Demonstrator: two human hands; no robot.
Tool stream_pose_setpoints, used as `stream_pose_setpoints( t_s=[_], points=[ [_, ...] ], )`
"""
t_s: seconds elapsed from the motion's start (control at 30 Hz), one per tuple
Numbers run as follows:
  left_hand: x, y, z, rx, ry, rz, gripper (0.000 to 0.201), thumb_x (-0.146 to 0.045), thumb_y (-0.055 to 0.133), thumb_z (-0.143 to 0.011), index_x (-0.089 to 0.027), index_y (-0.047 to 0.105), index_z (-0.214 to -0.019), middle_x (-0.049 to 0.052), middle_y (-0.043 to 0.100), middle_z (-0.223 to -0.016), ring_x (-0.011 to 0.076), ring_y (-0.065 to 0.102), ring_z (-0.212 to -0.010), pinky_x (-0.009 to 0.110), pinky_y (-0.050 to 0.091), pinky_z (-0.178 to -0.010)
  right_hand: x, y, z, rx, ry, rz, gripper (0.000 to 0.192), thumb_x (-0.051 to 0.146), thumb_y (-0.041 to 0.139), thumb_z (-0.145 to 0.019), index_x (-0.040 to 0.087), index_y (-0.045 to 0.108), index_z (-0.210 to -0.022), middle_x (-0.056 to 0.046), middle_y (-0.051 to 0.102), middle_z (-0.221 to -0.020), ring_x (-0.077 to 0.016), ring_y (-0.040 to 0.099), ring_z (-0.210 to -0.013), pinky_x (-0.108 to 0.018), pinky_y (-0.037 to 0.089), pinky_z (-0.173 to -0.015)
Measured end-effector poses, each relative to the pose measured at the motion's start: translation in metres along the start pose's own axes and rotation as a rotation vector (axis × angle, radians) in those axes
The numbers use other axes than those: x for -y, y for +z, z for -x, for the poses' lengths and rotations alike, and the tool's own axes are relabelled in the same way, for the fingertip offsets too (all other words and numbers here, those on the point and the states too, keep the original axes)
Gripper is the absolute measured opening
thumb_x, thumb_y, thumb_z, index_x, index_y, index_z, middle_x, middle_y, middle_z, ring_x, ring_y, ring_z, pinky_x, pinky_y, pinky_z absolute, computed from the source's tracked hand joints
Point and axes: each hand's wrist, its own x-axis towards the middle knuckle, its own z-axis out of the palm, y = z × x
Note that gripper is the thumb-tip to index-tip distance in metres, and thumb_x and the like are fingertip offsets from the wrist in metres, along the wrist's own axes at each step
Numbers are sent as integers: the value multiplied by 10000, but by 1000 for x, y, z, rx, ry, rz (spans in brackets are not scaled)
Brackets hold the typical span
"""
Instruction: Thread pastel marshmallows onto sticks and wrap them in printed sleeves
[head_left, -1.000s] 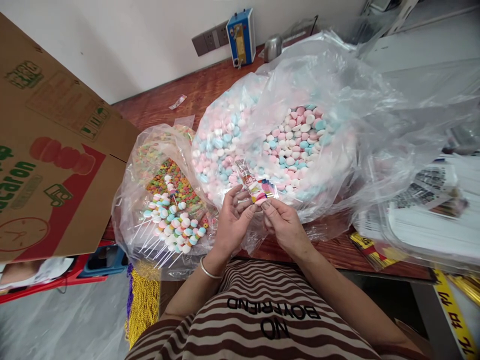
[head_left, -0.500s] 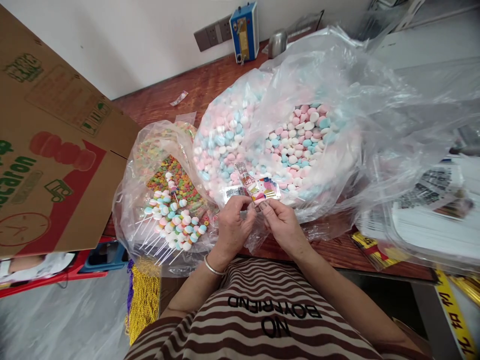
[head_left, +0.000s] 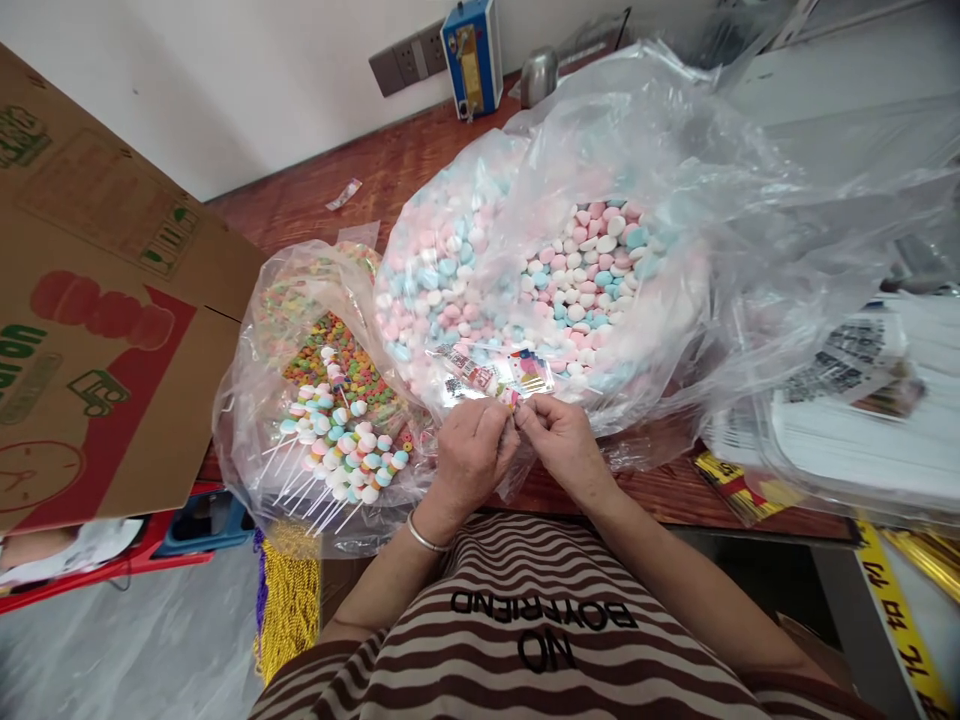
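Observation:
Both hands meet in front of the large marshmallow bag, fingers pinched close together. Between them is a small clear printed wrapper, its red and white strip leaning to the left. My left hand is closed on its lower end, the fingertips partly hidden by the knuckles. My right hand pinches the same small piece from the other side, where a bit of pink and yellow shows. Just beyond the fingers lie several colourful printed packets. The big clear bag holds pink, white and blue marshmallows.
Left of my hands, marshmallow skewers with white sticks lie on a clear bag of coloured rings. A cardboard box stands at the left. A blue device is by the wall, and a clear plastic tub at the right.
The wrapper's strip has tipped from nearly upright over to the left. My hands have drawn closer together at its lower end. The whole view has shifted slightly.

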Motion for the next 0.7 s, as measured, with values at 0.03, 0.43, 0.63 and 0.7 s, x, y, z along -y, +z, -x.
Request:
stream_pose_setpoints(
  t_s=[0.03, 0.43, 0.63, 0.7],
  points=[
    [1, 1, 2, -2, 8, -11, 75, -156, 569, -907, -211, 620, -918, 64, 665, -833, 192, 582, -769, 316, 419, -721, -1, 0, -1, 0, -4, -2, 383, 466, 562, -877, 213, 487, -600, 37, 400, -590, -128, 366, -602, -273, 296, -576],
    [-1, 2, 3, -131, -186, 292, 89, -164, 548, -943, -232, 600, -970, 37, 662, -882, 171, 615, -827, 303, 478, -750, 8, 9, 6, 153, 197, -588, 449, 633, 587, -879, 227, 522, -698, 92, 278, -495, -95, 209, -453, -265, 219, -452],
    [-3, 3, 6, -127, -332, 453, 54, -262, 595, -952, -225, 634, -950, 34, 663, -891, 168, 614, -838, 293, 476, -760, 7, 13, 7, 142, 238, -649, 508, 719, 641, -811, 230, 542, -717, 100, 311, -470, -89, 236, -432, -254, 272, -448],
    [-6, 4, 6, -136, -400, 506, 75, -283, 604, -953, -221, 639, -931, 28, 653, -878, 164, 609, -824, 285, 470, -760, 5, 12, 7, 146, 206, -607, 488, 707, 606, -849, 230, 560, -755, 96, 317, -492, -96, 251, -445, -255, 275, -455]
  ],
)
